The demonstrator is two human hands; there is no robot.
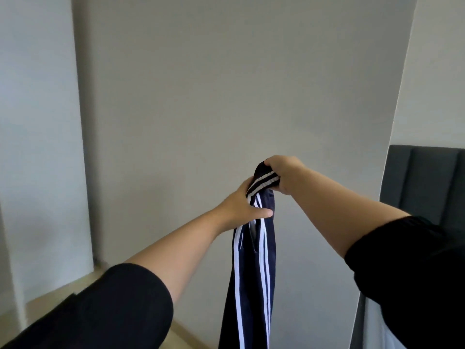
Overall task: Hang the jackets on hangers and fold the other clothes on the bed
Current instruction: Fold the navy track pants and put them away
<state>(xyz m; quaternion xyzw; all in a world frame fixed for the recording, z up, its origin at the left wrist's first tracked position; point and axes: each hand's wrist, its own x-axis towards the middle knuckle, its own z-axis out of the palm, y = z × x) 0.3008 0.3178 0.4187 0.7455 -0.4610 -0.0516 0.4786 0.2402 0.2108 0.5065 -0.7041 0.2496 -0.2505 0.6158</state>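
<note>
A navy garment with white side stripes (pixel 254 268) hangs straight down in front of me, bunched at its striped elastic end. My right hand (pixel 284 173) grips that bunched top from above. Just below it, my left hand (pixel 241 205) holds the fabric from the left, with the thumb lying across the stripes. Both arms are stretched out at chest height. The garment's lower end runs out of the frame's bottom edge. No hanger is in view.
A plain grey wall (pixel 214 96) fills the view ahead. A dark padded headboard (pixel 425 182) stands at the right edge. Light wood floor (pixel 57 295) shows at the lower left, beside a white wall corner.
</note>
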